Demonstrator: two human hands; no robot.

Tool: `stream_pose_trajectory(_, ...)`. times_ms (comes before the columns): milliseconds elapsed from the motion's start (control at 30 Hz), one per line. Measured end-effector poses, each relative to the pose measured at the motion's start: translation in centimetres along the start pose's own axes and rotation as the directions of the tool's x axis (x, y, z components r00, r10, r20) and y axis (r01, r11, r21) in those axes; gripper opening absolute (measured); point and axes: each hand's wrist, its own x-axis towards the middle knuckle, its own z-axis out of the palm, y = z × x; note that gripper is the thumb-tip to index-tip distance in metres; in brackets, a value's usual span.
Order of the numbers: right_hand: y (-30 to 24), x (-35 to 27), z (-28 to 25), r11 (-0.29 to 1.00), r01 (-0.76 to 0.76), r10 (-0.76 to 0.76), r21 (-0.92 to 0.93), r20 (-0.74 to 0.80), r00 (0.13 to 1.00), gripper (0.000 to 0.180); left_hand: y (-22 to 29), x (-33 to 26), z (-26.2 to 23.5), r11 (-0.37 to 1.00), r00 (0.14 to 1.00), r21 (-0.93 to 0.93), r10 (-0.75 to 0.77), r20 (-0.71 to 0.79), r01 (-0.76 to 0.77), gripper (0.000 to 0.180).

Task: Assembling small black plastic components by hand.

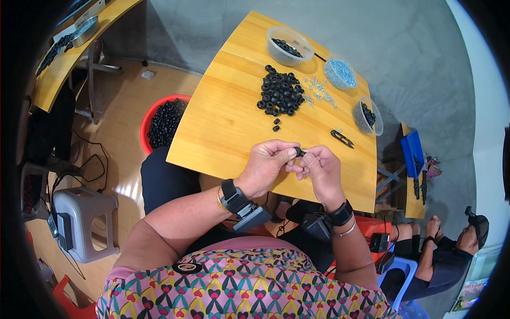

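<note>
Above the near edge of the wooden table, my left hand and my right hand meet with closed fingertips. Between them they pinch a small black plastic piece; its far details are too small to make out. Beyond my hands lies a pile of round black plastic pieces with holes, and two small black pieces sit apart in front of it. Small silver metal parts are scattered to the right of the pile. A pair of black thread snips lies right of my hands.
Along the table's far side stand a clear tub of black pieces, a tub of silvery-blue parts and another tub of black pieces. A red basin full of black pieces is at left, near a grey stool. Another person sits at right.
</note>
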Motion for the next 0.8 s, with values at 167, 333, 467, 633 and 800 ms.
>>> stream_pose_trajectory(167, 0.3, 0.3, -1.1, 0.968, -0.034, 0.027, 0.25, 0.032, 0.999, 0.008, -0.3, 0.2, -0.3, 1.0, 1.0, 0.012, 0.015, -0.01, -0.015, 0.015)
stream_pose_trajectory(333, -0.4, 0.3, -0.8, 0.99, -0.047, 0.037, 0.132, 0.071, 0.997, 0.007, -0.3, 0.2, -0.4, 1.0, 1.0, -0.02, 0.01, 0.004, -0.009, 0.014)
stream_pose_trajectory(467, -0.3, 0.3, -0.9, 0.984, -0.059, 0.046, 0.169, 0.082, 0.996, 0.007, -0.2, 0.2, -0.4, 0.999, 1.0, -0.039, 0.007, 0.004, -0.007, 0.015)
stream_pose_trajectory(633, -0.4, 0.4, -0.7, 0.954, -0.097, 0.065, 0.284, 0.118, 0.991, 0.008, 0.0, 0.1, -0.2, 0.999, 1.0, -0.05, -0.001, 0.028, 0.002, 0.015)
stream_pose_trajectory(800, -0.2, 0.5, -0.9, 0.946, -0.112, 0.075, 0.304, 0.131, 0.989, 0.009, 0.0, 0.1, -0.2, 0.998, 0.999, -0.06, -0.011, 0.036, 0.013, 0.016)
